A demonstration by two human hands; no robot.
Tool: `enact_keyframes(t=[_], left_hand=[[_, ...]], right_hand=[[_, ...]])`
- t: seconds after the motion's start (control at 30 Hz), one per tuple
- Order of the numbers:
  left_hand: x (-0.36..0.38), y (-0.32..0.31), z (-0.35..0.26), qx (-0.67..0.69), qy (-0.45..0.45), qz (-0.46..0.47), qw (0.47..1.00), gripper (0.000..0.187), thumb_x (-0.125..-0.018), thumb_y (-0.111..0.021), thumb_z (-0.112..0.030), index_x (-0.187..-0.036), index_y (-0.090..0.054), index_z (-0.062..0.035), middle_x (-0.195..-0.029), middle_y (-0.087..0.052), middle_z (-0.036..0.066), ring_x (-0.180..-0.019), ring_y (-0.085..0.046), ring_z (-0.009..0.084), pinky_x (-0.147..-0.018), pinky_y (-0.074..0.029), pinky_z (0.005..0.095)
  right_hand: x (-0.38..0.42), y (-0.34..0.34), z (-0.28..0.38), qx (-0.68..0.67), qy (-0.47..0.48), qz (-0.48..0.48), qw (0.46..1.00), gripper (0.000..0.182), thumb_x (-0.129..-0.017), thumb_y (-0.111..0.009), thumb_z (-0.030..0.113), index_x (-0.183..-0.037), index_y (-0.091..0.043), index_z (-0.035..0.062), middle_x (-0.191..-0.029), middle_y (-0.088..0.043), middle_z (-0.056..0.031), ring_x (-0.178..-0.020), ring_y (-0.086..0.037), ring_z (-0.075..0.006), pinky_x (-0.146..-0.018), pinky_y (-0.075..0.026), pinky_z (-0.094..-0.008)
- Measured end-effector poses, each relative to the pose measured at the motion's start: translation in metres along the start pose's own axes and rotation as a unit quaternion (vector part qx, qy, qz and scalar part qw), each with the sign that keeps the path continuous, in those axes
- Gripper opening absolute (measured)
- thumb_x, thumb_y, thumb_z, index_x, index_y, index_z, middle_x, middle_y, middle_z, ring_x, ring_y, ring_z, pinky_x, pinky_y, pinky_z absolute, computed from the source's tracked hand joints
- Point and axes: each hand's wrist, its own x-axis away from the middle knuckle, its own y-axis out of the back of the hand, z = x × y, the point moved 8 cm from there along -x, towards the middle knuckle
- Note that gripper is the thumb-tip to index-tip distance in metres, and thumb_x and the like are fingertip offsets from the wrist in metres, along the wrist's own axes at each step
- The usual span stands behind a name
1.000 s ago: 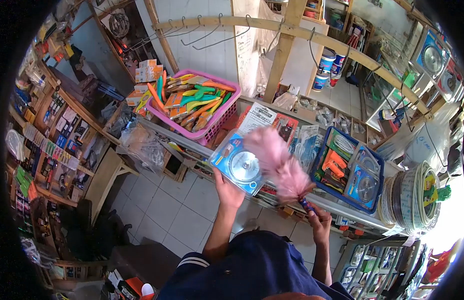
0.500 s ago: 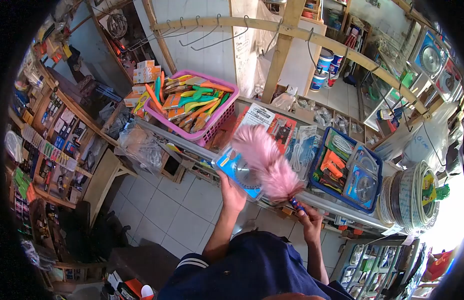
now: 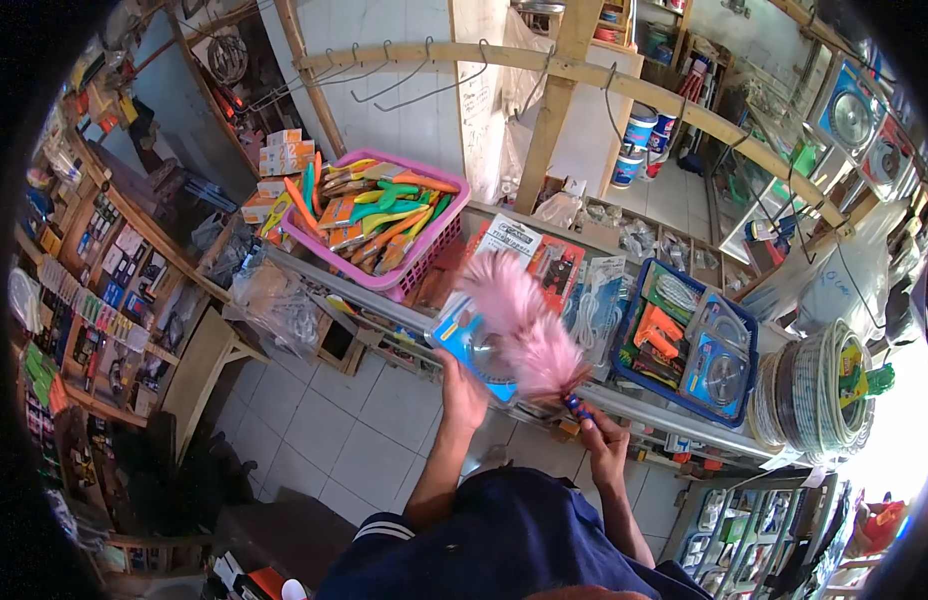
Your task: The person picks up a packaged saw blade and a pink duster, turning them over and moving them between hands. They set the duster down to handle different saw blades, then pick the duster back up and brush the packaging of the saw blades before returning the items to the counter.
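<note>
A blue pack with a round saw blade is held up by the left hand, fingers closed on its bottom edge. It is half hidden by a pink duster, gripped at its handle by the right hand. Behind the pack stands the table, with what may be a blue basket on it.

Cluttered shop: pale tiled floor, wooden shelves, white tiled wall, bright daylight.
</note>
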Motion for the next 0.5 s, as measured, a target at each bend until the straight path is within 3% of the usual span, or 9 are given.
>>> enact_keyframes(t=[0.03, 0.1, 0.13, 0.17, 0.27, 0.3, 0.4, 0.43, 0.5], left_hand=[[-0.004, 0.021, 0.01, 0.012, 0.013, -0.025, 1.0, 0.068, -0.1, -0.034, -0.058, -0.149, -0.031, -0.0111, -0.145, -0.044, 0.005, -0.132, -0.043, 0.0224, -0.111, -0.035, 0.0438], [-0.004, 0.034, -0.008, -0.317, -0.144, 0.079, 0.934, 0.071, -0.098, -0.033, -0.062, -0.15, -0.031, -0.0129, -0.146, -0.044, 0.005, -0.132, -0.043, 0.0231, -0.112, -0.033, 0.0441], [-0.011, 0.051, 0.006, -0.159, -0.06, 0.033, 0.985, 0.071, -0.098, -0.032, -0.062, -0.15, -0.031, -0.014, -0.147, -0.043, 0.005, -0.133, -0.042, 0.0237, -0.112, -0.032, 0.0451], [-0.012, 0.043, 0.009, 0.017, 0.002, -0.038, 0.999, 0.071, -0.097, -0.031, -0.063, -0.15, -0.031, -0.015, -0.149, -0.042, 0.006, -0.134, -0.042, 0.0244, -0.113, -0.032, 0.0461], [-0.009, 0.014, -0.01, 0.06, -0.016, -0.006, 0.998, 0.072, -0.097, -0.029, -0.064, -0.149, -0.031, -0.0141, -0.149, -0.042, 0.007, -0.134, -0.042, 0.0261, -0.113, -0.032, 0.0469], [-0.012, 0.03, -0.006, 0.071, -0.005, -0.035, 0.997, 0.073, -0.097, -0.027, -0.065, -0.15, -0.031, -0.0143, -0.149, -0.041, 0.007, -0.135, -0.041, 0.0268, -0.113, -0.031, 0.0476], [-0.01, 0.022, -0.026, 0.024, -0.038, 0.034, 0.998, 0.076, -0.097, -0.026, -0.066, -0.15, -0.031, -0.0126, -0.149, -0.041, 0.008, -0.136, -0.04, 0.0271, -0.113, -0.031, 0.0481], [-0.013, 0.032, -0.024, 0.047, -0.039, -0.048, 0.997, 0.078, -0.096, -0.027, -0.067, -0.148, -0.034, -0.01, -0.149, -0.041, 0.009, -0.136, -0.04, 0.0272, -0.113, -0.031, 0.0487], [-0.008, 0.041, -0.029, 0.05, -0.029, -0.069, 0.996, 0.076, -0.098, -0.025, -0.065, -0.148, -0.034, -0.0092, -0.15, -0.039, 0.008, -0.137, -0.037, 0.0261, -0.115, -0.028, 0.0461]], right_hand=[[-0.002, 0.0, 0.004, 0.013, 0.022, 0.017, 1.0, 0.03, -0.091, -0.067, 0.017, -0.115, -0.069, -0.0017, -0.094, -0.067, -0.0002, -0.083, -0.056, -0.0073, -0.076, -0.045, -0.0227], [-0.002, -0.003, 0.014, 0.037, 0.063, 0.052, 0.996, 0.03, -0.091, -0.064, 0.016, -0.116, -0.068, -0.0014, -0.087, -0.064, 0.0021, -0.076, -0.052, -0.0056, -0.069, -0.043, -0.022], [-0.001, -0.006, 0.019, 0.048, 0.082, 0.069, 0.993, 0.03, -0.092, -0.063, 0.016, -0.116, -0.068, -0.0012, -0.083, -0.062, 0.0032, -0.072, -0.05, -0.0048, -0.066, -0.042, -0.0217], [-0.002, -0.001, 0.014, 0.007, 0.045, 0.035, 0.998, 0.029, -0.091, -0.063, 0.014, -0.115, -0.068, -0.0015, -0.09, -0.066, 0.0008, -0.079, -0.056, -0.0061, -0.071, -0.046, -0.0229], [-0.004, 0.016, 0.005, 0.066, 0.01, 0.021, 0.998, 0.03, -0.09, -0.064, 0.013, -0.116, -0.068, -0.0017, -0.093, -0.068, -0.001, -0.085, -0.06, -0.008, -0.077, -0.048, -0.0233], [-0.004, 0.019, -0.001, 0.072, 0.028, 0.041, 0.996, 0.03, -0.091, -0.064, 0.015, -0.116, -0.068, -0.0021, -0.086, -0.066, 0.0014, -0.077, -0.057, -0.0065, -0.07, -0.046, -0.0222], [0.004, 0.012, 0.019, 0.04, 0.065, 0.067, 0.995, 0.03, -0.092, -0.064, 0.017, -0.114, -0.068, -0.0022, -0.079, -0.061, 0.003, -0.069, -0.05, -0.0052, -0.063, -0.041, -0.0209], [0.003, 0.015, 0.014, 0.04, 0.047, 0.052, 0.997, 0.03, -0.092, -0.064, 0.018, -0.114, -0.069, -0.0016, -0.08, -0.062, 0.0022, -0.071, -0.051, -0.0058, -0.064, -0.041, -0.0209], [0.005, 0.022, 0.004, 0.041, 0.01, 0.023, 0.999, 0.031, -0.092, -0.066, 0.022, -0.113, -0.07, -0.0003, -0.083, -0.064, 0.0007, -0.075, -0.053, -0.0069, -0.067, -0.042, -0.021]])
